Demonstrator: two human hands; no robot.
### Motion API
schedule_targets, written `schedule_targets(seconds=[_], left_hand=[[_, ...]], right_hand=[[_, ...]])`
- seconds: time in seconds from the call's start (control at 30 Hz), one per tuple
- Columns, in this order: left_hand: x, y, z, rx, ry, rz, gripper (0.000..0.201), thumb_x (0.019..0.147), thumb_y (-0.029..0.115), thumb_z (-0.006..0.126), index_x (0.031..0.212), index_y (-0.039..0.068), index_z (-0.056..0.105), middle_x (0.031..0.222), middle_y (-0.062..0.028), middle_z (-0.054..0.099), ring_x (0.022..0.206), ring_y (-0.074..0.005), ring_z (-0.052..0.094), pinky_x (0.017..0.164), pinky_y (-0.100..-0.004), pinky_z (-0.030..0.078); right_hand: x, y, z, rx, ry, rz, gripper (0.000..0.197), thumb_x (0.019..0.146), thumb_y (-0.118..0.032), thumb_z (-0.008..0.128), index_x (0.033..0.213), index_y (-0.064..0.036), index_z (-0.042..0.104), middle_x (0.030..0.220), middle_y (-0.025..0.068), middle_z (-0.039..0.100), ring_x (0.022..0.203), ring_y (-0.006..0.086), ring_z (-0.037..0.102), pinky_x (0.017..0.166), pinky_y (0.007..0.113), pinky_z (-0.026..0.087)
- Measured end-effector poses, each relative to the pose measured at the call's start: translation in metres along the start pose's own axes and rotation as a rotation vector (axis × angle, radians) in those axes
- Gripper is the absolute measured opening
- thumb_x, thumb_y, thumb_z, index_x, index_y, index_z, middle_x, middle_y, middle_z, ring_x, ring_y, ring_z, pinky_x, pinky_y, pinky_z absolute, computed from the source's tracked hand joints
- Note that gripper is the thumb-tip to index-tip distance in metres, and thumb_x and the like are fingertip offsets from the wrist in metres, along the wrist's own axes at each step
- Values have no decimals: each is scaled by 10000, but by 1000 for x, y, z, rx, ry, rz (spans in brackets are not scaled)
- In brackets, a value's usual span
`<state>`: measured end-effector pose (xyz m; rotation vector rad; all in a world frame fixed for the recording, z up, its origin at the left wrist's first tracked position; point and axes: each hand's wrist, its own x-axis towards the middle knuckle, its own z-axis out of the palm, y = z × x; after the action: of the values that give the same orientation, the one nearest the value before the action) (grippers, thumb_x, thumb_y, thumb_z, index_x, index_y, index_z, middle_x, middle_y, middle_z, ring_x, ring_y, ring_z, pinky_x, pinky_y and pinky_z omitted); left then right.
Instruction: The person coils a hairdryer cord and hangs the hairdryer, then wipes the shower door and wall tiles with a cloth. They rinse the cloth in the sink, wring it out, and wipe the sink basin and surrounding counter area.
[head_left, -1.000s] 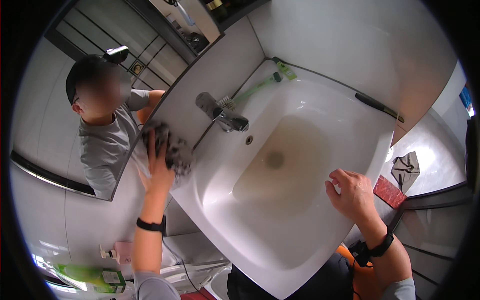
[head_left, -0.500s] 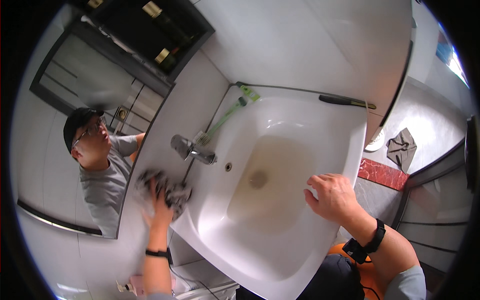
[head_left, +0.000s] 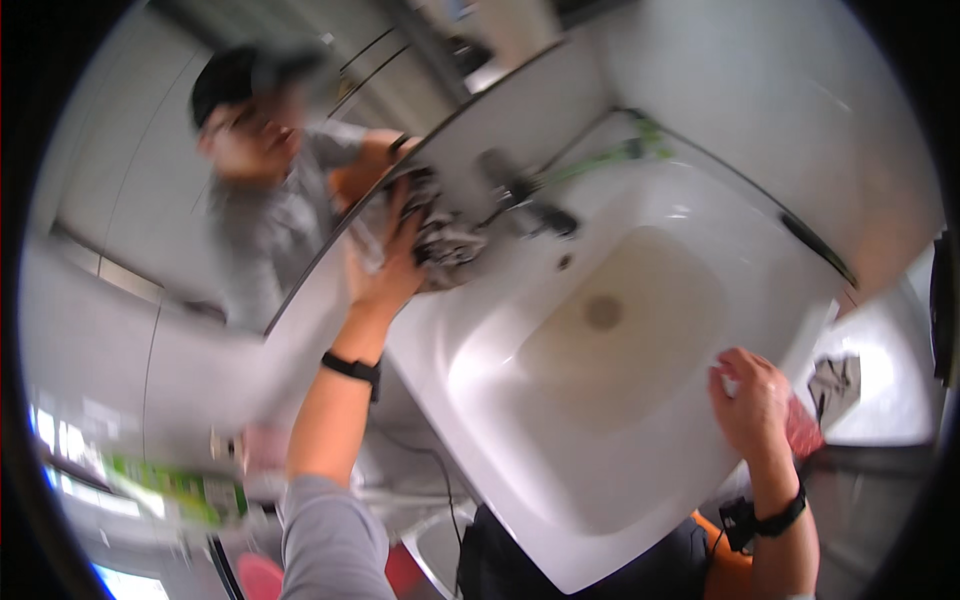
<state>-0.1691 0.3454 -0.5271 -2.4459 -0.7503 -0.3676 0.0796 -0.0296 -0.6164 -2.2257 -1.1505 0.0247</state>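
Note:
My left hand (head_left: 392, 262) presses a crumpled grey-and-black patterned cloth (head_left: 447, 247) against the wall at the mirror's lower edge, left of the tap. Its fingers spread over the cloth and are partly blurred. Over the right side of the white sink (head_left: 470, 440), my right hand (head_left: 752, 400) hangs loosely curled and empty, thumb apart from the fingers. Cloudy, brownish water (head_left: 640, 340) lies in the basin above the dark drain (head_left: 602, 312). The chrome tap (head_left: 530, 205) stands just right of the cloth.
The mirror (head_left: 130, 200) fills the upper left and reflects a person. Green-handled brushes (head_left: 600, 158) lie on the sink's back ledge, a dark-handled tool (head_left: 815, 245) on its far right rim. A cable (head_left: 440, 470) hangs below left. A dark cloth (head_left: 835, 385) lies on the floor at right.
The view has swung left, so the sink sits further right. My left hand has moved the cloth up along the wall to the mirror's edge. My right hand still hovers by the sink's right side.

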Motion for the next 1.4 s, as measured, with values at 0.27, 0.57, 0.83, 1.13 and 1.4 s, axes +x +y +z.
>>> schedule_targets(seconds=[0.27, 0.57, 0.83, 1.13, 1.4], left_hand=[[-248, -47, 65, 67, 177, -815, 682, 749, 271, 758, 1359, 69, 527, 1532, -391, 121, 1417, -610, 48, 1165, -623, 161], [-265, -44, 61, 10, 134, -822, 894, 671, 242, 769, 1359, -150, 353, 1524, -413, 72, 1413, -624, -24, 1114, -717, 72], [-157, -126, -38, 144, 684, -711, 830, 582, 226, 708, 1252, -186, 443, 1598, -285, 108, 1447, -569, -8, 1052, -783, 39], [-282, -46, 81, -128, 580, -1119, 1029, 690, 252, 743, 1478, -121, 196, 1553, -379, -6, 1413, -614, -75, 1141, -681, 17], [-273, -137, 17, 174, 816, -1078, 1153, 753, 258, 792, 1499, -127, 2, 1571, -331, 52, 1471, -471, 60, 1196, -546, 57]], right_hand=[[2, -22, 12, -54, -42, -24, 113, 820, -91, 681, 889, -24, 621, 748, 102, 655, 698, 255, 655, 663, 373, 502], [1, -18, 13, -118, -93, -17, 79, 856, -103, 646, 889, -37, 618, 722, 97, 660, 678, 247, 658, 671, 371, 491], [2, -1, 16, -109, -122, -50, 95, 894, -116, 623, 906, -23, 643, 774, 127, 689, 674, 263, 659, 661, 378, 502], [0, 6, 23, -54, -170, -44, 111, 892, -139, 634, 891, -28, 636, 738, 111, 668, 623, 244, 620, 620, 369, 474], [0, 12, 20, -113, -142, -108, 121, 908, -133, 624, 897, -12, 631, 739, 128, 663, 630, 245, 621, 630, 374, 481]])
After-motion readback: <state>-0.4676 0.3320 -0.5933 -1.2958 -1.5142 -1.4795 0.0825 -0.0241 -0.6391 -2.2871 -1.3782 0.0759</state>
